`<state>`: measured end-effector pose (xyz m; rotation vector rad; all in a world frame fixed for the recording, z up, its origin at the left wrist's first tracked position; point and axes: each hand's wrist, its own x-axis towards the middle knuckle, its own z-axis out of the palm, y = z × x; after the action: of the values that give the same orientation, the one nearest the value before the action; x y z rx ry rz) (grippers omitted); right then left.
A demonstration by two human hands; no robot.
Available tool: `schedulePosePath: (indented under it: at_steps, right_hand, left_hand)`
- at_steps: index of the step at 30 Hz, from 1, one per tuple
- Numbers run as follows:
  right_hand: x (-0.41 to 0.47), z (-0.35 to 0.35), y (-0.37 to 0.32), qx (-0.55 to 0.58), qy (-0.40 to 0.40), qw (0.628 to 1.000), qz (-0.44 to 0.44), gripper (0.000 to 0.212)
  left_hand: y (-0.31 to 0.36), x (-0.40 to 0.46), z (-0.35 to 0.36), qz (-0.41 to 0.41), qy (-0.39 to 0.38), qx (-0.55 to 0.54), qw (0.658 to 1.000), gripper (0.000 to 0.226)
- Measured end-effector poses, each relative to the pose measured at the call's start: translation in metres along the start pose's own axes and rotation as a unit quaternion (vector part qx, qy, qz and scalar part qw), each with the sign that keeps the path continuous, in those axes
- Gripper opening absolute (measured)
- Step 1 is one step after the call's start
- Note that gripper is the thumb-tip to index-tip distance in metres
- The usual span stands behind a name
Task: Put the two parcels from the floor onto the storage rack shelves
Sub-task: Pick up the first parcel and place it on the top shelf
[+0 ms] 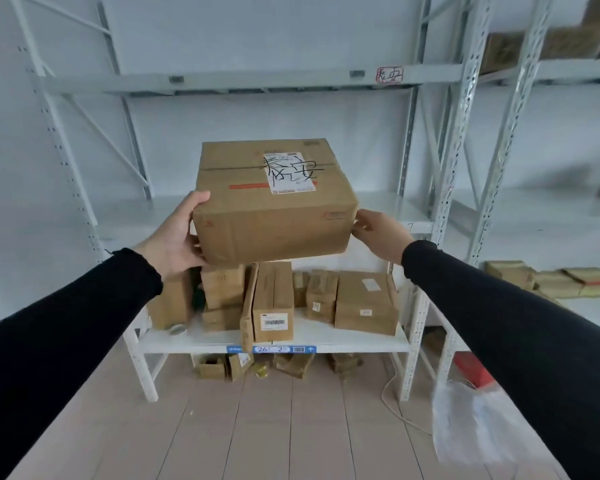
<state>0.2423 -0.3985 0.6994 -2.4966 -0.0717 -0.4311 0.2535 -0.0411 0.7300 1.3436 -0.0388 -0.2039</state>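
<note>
A brown cardboard parcel (271, 216) with a white label and black handwriting on top is held in the air between both hands, in front of the white storage rack (409, 216). My left hand (177, 237) grips its lower left corner, thumb on top. On the parcel's right side rests my right hand (378, 233). The parcel hovers at the height of the middle shelf (125, 216), whose visible surface is bare. A second floor parcel cannot be made out.
The lower shelf (326, 342) holds several small cardboard boxes (364, 303). More small boxes (222, 367) lie on the floor under it. A clear plastic bag (471, 427) and a red item (471, 368) sit at the right. A neighbouring rack (548, 278) holds flat packets.
</note>
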Motion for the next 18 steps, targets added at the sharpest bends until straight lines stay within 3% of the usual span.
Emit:
schedulePosePath:
  at_steps: [8, 18]
  right_hand:
    - [0.071, -0.028, -0.001, -0.099, 0.011, 0.995, 0.011, 0.037]
    - [0.172, -0.069, -0.047, -0.213, 0.100, 0.971, 0.034, 0.035]
  left_hand:
    - [0.048, 0.076, 0.001, 0.018, -0.014, -0.020, 1.000, 0.045]
    - [0.139, 0.191, 0.001, 0.061, -0.096, -0.039, 0.993, 0.043]
